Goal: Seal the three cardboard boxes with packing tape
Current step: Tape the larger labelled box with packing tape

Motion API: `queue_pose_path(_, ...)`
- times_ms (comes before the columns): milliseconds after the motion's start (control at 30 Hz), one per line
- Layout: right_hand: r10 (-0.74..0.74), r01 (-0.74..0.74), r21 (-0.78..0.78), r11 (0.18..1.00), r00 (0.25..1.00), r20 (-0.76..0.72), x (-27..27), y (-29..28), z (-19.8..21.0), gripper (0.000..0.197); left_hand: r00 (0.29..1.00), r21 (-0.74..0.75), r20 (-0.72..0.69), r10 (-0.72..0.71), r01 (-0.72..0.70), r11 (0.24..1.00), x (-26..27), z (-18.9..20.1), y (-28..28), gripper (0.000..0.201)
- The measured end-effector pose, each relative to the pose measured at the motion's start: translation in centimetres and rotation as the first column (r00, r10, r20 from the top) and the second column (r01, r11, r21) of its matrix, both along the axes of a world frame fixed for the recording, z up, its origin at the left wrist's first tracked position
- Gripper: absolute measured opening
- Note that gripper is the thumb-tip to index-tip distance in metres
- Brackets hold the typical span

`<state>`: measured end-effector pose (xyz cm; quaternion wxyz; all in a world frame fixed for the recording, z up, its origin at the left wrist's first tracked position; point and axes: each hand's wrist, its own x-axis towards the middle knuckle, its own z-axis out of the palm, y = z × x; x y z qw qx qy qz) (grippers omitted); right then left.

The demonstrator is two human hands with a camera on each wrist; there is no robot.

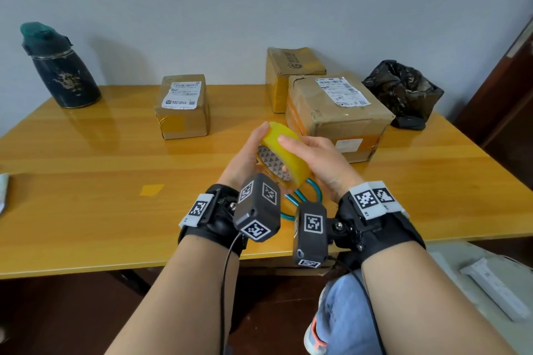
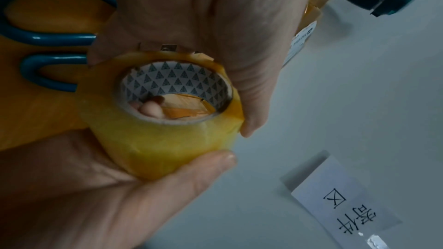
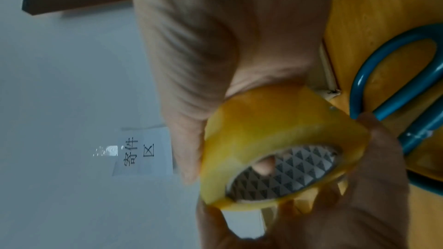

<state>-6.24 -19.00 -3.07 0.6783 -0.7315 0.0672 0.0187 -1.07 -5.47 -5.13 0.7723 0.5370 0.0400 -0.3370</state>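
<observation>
Both hands hold a yellow packing tape roll (image 1: 284, 153) above the table's middle. My left hand (image 1: 249, 150) grips its left side, thumb on the rim. My right hand (image 1: 313, 157) wraps the right side, thumb lying across the top. The left wrist view shows the roll (image 2: 158, 124) with its patterned core facing the camera and fingertips visible through the hole. Three cardboard boxes stand behind: a small one (image 1: 183, 106) at left, one at the back (image 1: 291, 72), and a large one (image 1: 337, 112) just beyond the hands.
Teal-handled scissors (image 1: 302, 200) lie on the wooden table (image 1: 86, 210) under my hands. A dark bottle (image 1: 62, 66) stands far left, a black bag (image 1: 403, 89) far right. A small yellow tape scrap (image 1: 151, 189) sticks to the table at front left.
</observation>
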Motion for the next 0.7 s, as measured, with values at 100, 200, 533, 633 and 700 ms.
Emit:
queue_pose_path(100,-0.068,0.069,-0.032,0.997,0.998,0.014,0.4,0.1,-0.1,0.046,0.994,0.066,0.11,-0.001,-0.007,0.998,-0.5,0.7,-0.1,0.037)
queue_pose_path(200,-0.095,0.098,-0.166,0.981,0.995,0.026,1.2,-0.1,-0.2,0.059,0.957,0.208,0.29,0.005,-0.068,0.976,-0.2,1.3,-0.2,0.026)
queue_pose_path(533,-0.019,0.017,-0.435,0.9,1.0,0.0,3.1,1.5,1.8,0.066,0.775,0.643,0.381,-0.505,0.171,0.747,2.0,4.0,2.4,0.125)
queue_pose_path(633,0.023,-0.03,-0.464,0.885,1.0,-0.02,3.6,2.2,2.2,0.061,0.775,0.687,0.331,-0.539,0.194,0.7,2.3,5.0,3.5,0.111)
queue_pose_path(700,0.075,-0.078,-0.478,0.875,0.997,-0.026,3.8,2.8,2.5,0.051,0.743,0.656,0.35,-0.57,0.24,0.716,2.2,5.7,4.5,0.063)
